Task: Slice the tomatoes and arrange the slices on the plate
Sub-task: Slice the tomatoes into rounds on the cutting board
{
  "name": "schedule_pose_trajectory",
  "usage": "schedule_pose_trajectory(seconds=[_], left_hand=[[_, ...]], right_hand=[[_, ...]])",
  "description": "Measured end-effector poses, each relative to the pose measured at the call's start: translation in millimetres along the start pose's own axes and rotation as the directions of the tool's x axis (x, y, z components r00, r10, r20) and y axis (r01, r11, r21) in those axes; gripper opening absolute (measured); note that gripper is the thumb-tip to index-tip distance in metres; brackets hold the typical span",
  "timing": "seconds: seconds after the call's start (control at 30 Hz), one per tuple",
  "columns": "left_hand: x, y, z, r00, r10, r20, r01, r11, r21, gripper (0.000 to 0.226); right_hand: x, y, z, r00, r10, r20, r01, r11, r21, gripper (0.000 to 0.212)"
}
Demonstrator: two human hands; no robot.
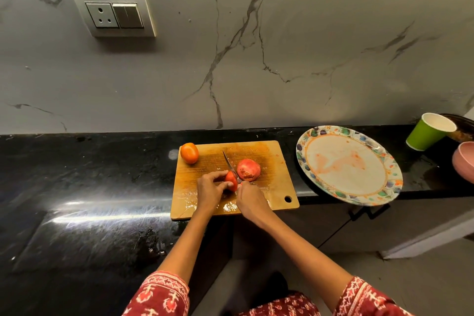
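A wooden cutting board (272,187) lies on the black counter. My left hand (209,191) pinches a red tomato piece (231,180) on the board. My right hand (250,199) grips a knife (230,165), whose blade runs along the right side of that piece. A cut tomato half (248,170) lies just right of the blade, cut face showing. A whole orange-red tomato (189,152) sits at the board's far left corner. The flowered plate (348,165) stands to the right, smeared with juice and holding no slices.
A green paper cup (428,135) leans at the far right beside a pink bowl (464,161) and a dark dish. The plate overhangs the counter's front edge. A marble wall with a socket plate (114,14) rises behind the counter.
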State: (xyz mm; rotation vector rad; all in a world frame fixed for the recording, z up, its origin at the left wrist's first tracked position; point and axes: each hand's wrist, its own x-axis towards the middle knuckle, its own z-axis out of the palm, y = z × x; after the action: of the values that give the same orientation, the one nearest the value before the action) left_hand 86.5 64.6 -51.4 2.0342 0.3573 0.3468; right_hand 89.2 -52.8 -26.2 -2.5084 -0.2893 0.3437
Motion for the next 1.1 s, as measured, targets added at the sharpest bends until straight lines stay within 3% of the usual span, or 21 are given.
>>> schedule_pose_trajectory(seconds=[0.47,1.1], left_hand=[[0.7,1.7,-1.0,0.996,-0.084,-0.014,0.084,0.996,-0.043,0.034],[1.2,4.2,0.4,0.998,-0.054,0.012,0.054,0.998,-0.027,0.029]], right_hand=[[-14.8,15.3,6.3,0.998,-0.063,-0.020,0.063,0.998,0.019,0.031],[-8.9,15.3,12.4,0.999,-0.018,0.029,0.016,0.997,0.078,0.032]])
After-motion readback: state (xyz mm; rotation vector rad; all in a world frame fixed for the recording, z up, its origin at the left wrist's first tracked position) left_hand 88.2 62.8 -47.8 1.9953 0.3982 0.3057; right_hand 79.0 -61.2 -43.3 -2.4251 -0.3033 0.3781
